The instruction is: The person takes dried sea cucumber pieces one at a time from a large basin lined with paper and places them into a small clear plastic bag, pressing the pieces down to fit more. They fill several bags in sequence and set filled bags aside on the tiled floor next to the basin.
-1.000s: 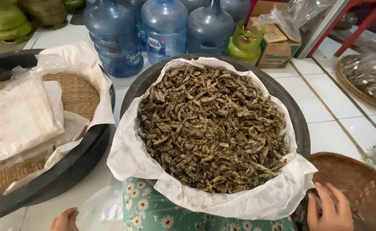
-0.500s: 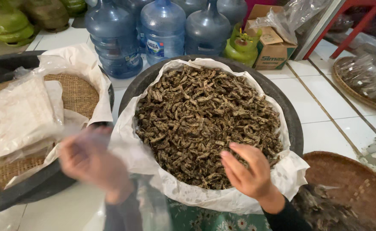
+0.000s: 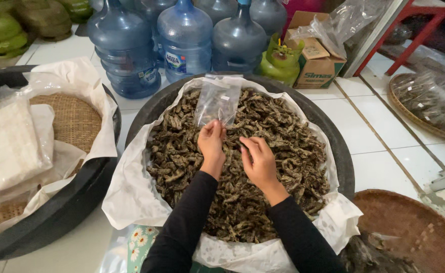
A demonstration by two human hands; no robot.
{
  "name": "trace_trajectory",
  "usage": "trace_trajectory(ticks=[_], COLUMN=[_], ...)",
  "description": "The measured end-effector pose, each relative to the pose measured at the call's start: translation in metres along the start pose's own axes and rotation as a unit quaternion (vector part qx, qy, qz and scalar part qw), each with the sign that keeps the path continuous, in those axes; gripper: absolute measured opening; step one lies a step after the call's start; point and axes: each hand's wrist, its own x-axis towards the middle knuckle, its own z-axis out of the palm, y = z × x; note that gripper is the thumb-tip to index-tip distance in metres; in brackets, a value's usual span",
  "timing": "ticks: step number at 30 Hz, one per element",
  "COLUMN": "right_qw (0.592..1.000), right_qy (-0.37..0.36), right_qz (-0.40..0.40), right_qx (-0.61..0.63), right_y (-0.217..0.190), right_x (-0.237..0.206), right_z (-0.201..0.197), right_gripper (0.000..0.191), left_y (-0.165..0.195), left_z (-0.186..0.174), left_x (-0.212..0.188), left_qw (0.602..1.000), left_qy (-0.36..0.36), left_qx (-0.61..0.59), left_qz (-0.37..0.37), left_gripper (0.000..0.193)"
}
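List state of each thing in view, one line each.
left hand: pinching clear plastic bag, empty, held upright
right hand: open, fingers on dried pieces
black basin: paper-lined, heaped full
water jugs: upright, capped
cardboard box: flaps open

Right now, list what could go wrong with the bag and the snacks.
1. The left hand pinches only the lower edge of the clear bag, which stands up loosely; it may flop or slip.
2. The right hand reaches into heaped snacks; pieces could spill past the paper liner.
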Motion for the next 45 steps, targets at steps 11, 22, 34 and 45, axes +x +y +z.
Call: trace_trajectory(ticks=[11,22,34,45], right_qw=[0.99,0.976,0.88,0.975], right_qy=[-0.047,0.001,0.08,-0.161], right_qz=[0.132,0.084,0.237,0.128], right_qx=[-0.008,0.199,0.404,0.084], right_y=[0.03,0.036,0.099,0.065], right_x=[-0.004,0.008,0.035,0.021], right_z=[0.031,0.047,0.022,0.098], right_gripper=[0.041,0.056,0.069,0.06], left_y=[0.015,0.019,-0.027,-0.005], left_z=[0.003,0.016,0.003,-0.001], left_x=[-0.032,-0.047,-0.053,0.006], left_qw=[0.887,0.741,0.706,0.917], left_qy=[-0.178,-0.294,-0.434,-0.309], left_qx=[0.388,0.516,0.474,0.06], left_qz=[0.178,0.312,0.298,-0.244], left_gripper=[0.013,0.067,0.072,0.124])
